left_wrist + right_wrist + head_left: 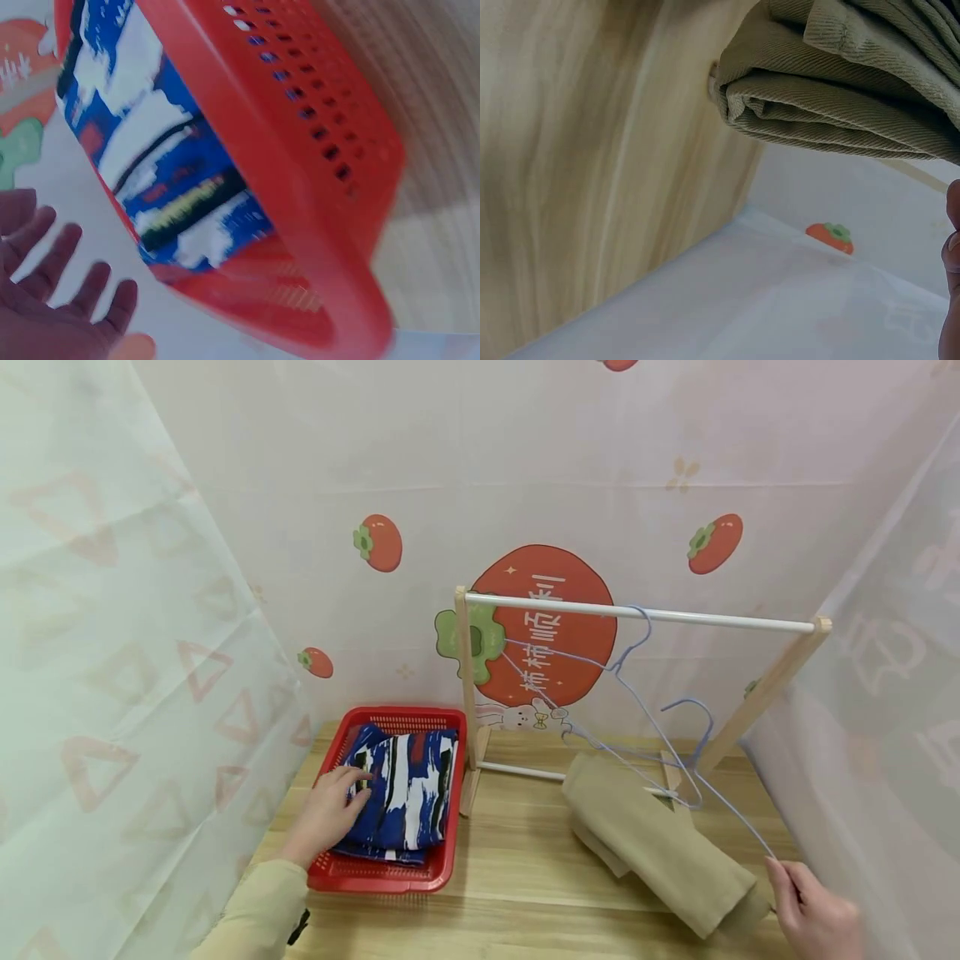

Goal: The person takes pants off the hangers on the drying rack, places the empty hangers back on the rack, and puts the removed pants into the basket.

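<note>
Tan cloth [660, 847] is just left of the right hand [817, 910], long from far left to near right. That grip pinches a blue hanger [737, 814]. The left hand [333, 806], fingers apart, is by the striped cloth [405, 793] in the red basket [382, 885].

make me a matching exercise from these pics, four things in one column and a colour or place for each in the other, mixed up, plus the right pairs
Things
1. Basket
2. Patterned cloth
3. Plain cloth
4. Top bar of the rack

Colour or place
A. Khaki all over
B. White, running between two wooden posts
C. Red, with holes in its sides
D. Lying folded inside the basket

Right pairs
1-C
2-D
3-A
4-B
</note>
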Demonstrator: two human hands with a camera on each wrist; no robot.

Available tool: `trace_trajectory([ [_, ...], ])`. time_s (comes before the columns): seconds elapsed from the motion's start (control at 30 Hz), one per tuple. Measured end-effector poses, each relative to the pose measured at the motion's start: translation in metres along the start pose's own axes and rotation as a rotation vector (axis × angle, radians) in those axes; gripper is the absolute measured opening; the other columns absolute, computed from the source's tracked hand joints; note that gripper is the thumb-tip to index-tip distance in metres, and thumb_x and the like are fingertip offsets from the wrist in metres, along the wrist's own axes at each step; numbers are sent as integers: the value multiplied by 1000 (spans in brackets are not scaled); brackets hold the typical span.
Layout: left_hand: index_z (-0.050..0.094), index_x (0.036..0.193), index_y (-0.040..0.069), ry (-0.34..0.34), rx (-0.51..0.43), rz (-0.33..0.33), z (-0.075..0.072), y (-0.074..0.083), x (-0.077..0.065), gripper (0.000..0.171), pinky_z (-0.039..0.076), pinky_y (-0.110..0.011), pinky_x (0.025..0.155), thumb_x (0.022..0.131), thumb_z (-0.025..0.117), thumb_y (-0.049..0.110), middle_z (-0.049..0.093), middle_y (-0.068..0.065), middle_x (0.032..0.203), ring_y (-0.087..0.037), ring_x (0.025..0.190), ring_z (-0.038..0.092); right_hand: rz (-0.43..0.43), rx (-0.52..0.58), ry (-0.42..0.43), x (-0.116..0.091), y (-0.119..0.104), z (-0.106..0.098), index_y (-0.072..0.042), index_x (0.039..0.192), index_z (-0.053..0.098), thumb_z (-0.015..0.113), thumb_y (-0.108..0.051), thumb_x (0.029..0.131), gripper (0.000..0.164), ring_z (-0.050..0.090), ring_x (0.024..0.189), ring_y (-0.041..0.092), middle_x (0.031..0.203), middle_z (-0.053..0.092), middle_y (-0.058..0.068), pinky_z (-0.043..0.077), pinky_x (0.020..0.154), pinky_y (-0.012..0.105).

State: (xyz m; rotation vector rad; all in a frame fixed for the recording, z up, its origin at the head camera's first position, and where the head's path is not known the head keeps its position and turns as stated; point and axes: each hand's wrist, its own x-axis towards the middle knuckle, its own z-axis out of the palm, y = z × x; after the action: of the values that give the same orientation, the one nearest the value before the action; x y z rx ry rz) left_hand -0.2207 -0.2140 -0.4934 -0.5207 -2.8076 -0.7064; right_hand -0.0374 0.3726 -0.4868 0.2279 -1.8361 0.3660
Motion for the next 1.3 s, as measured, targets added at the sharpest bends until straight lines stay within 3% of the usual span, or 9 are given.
trace_trajectory([
  [0.13, 70, 120, 6, -37, 13, 125, 12, 23, 3, 26, 48, -57, 103, 96, 72, 12, 66, -14, 124, -37, 119, 59, 37, 6, -11, -15, 9, 0, -1, 62, 58, 54, -48, 104, 64, 32, 36, 2, 49, 44, 3, 23, 35, 22],
  [0.37, 67, 130, 11, -75, 63, 445, 38, 75, 9, 38, 47, -51, 108, 94, 76, 19, 65, -7, 130, -29, 126, 57, 99, 43, -30, -31, 18, -1, -1, 64, 62, 58, -48, 103, 61, 34, 39, -2, 52, 47, 1, 25, 50, 5],
  [0.5, 59, 141, 15, -97, 127, 641, 60, 114, 14, 51, 44, -48, 113, 93, 76, 25, 60, -5, 140, -28, 134, 53, 134, 35, -64, -30, 15, -4, 0, 66, 64, 57, -49, 103, 61, 34, 40, -6, 53, 48, -1, 27, 46, 8],
  [0.63, 48, 151, 20, -118, 202, 783, 86, 151, 17, 68, 38, -49, 118, 91, 76, 37, 51, -3, 151, -30, 143, 45, 134, 34, -93, -23, 7, -4, 0, 66, 63, 55, -49, 104, 63, 32, 40, -8, 51, 45, -2, 26, 37, 16],
  [0.8, 40, 158, 23, -117, 265, 866, 121, 186, 18, 81, 36, -50, 119, 89, 77, 44, 45, -3, 156, -34, 149, 35, 107, 47, -77, -14, -4, -2, 2, 65, 62, 53, -49, 104, 65, 31, 39, -3, 51, 43, -1, 25, 35, 20],
  [0.97, 31, 161, 25, -110, 312, 937, 147, 212, 18, 81, 28, -52, 123, 93, 73, 40, 37, -4, 162, -39, 153, 24, 120, 71, -78, -17, -2, -2, 2, 65, 62, 55, -48, 104, 63, 33, 40, -3, 52, 44, -2, 26, 39, 14],
  [1.13, 26, 163, 28, -55, 353, 1008, 168, 228, 21, 80, 19, -53, 126, 96, 68, 40, 28, -7, 167, -42, 154, 22, 136, 88, -84, -25, 7, -2, 1, 66, 63, 58, -45, 103, 59, 35, 40, -6, 52, 46, -4, 27, 41, 10],
  [1.3, 22, 164, 31, -18, 386, 1029, 181, 235, 24, 83, 18, -54, 126, 95, 68, 41, 21, -8, 170, -43, 154, 19, 140, 100, -91, -29, 12, -2, 0, 67, 65, 59, -43, 103, 57, 36, 40, -8, 53, 48, -5, 28, 41, 9],
])
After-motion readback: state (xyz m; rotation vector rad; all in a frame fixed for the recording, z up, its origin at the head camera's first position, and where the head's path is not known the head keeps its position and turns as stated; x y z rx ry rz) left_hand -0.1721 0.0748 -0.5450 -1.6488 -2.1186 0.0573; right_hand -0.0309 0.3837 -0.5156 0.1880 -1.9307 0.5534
